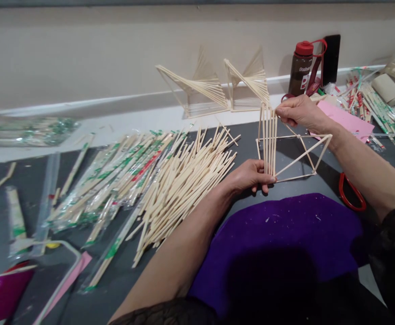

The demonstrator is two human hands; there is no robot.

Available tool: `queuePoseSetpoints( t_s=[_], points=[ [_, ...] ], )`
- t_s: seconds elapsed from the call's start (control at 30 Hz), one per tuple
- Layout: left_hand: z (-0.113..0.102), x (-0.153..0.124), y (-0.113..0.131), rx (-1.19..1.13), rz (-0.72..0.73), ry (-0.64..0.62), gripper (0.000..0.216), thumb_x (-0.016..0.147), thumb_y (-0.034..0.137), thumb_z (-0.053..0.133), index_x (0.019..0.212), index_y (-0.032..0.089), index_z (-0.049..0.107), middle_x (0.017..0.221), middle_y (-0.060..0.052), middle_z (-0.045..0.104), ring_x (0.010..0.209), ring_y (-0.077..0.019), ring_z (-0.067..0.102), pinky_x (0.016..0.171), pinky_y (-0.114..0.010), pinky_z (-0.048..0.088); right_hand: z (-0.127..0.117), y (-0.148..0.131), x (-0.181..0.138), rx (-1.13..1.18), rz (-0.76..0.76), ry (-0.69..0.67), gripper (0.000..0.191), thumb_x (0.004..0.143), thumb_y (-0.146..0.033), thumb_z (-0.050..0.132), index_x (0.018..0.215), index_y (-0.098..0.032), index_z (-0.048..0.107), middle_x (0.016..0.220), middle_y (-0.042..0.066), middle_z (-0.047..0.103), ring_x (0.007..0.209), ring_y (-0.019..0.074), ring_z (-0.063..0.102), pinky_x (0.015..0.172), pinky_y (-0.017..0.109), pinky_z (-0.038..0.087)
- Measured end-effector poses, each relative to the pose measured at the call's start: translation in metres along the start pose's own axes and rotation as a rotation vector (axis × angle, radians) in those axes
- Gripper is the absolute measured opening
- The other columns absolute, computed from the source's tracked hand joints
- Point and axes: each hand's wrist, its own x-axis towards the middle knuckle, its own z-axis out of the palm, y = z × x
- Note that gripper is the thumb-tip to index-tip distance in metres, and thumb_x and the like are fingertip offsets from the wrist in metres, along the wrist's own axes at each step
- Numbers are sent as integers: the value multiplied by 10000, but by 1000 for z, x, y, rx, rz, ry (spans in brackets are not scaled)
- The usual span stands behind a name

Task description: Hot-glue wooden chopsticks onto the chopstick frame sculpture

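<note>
A frame of chopsticks (269,144) stands in front of me on the grey table, with several sticks side by side forming a slatted face on its left. My left hand (251,175) is closed around the lower ends of these slats, thumb in front. Up at the top, my right hand (300,112) pinches the upper end of the rightmost slat. A loose pile of bare chopsticks (190,185) lies left of the frame. Two finished-looking twisted chopstick frames (200,88) lean near the wall behind.
Wrapped chopsticks (116,176) spread over the left of the table. Red-handled scissors (351,196) lie near my right forearm. Behind are a red-capped bottle (300,70), a phone (331,61) and pink paper (348,119). Purple cloth (285,221) covers the near edge.
</note>
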Motion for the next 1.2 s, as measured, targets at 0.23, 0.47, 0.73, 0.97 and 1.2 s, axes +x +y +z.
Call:
queuePoseSetpoints(
  t_s=[0.23, 0.47, 0.73, 0.97, 1.2],
  points=[
    [1, -1, 1, 18, -3, 2, 113, 714, 188, 752, 740, 146, 651, 628, -5, 648, 468, -94, 608, 382, -201, 286, 0, 2, 1, -15, -28, 3, 326, 834, -185, 669, 553, -161, 508, 460, -62, 461, 416, 27, 365, 405, 175, 292],
    [0, 0, 0, 23, -11, -5, 122, 719, 192, 755, 741, 152, 642, 625, -4, 645, 479, -92, 606, 392, -206, 293, 1, 6, 2, -15, -23, 13, 300, 845, -174, 647, 564, -161, 541, 477, -50, 483, 428, 43, 377, 413, 185, 314],
    [0, 1, -2, 10, 6, -14, 117, 718, 179, 747, 750, 147, 640, 631, 0, 643, 461, -91, 612, 363, -194, 289, 2, 9, 3, 0, -17, 26, 255, 849, -159, 641, 605, -146, 567, 489, -52, 493, 421, 35, 386, 407, 181, 302],
    [-1, 3, -2, 3, 12, -12, 112, 714, 162, 735, 749, 140, 631, 665, -10, 669, 458, -98, 627, 347, -180, 289, 1, 10, 3, -24, -58, 21, 299, 867, -120, 587, 571, -140, 549, 468, -48, 480, 411, 34, 383, 400, 177, 282],
    [0, 2, -1, -4, 20, -7, 118, 699, 170, 743, 735, 141, 635, 616, 5, 647, 445, -90, 609, 355, -176, 287, 1, 8, 2, -35, -66, 13, 321, 863, -102, 575, 547, -142, 538, 460, -53, 482, 389, 26, 382, 389, 170, 271]
  ],
)
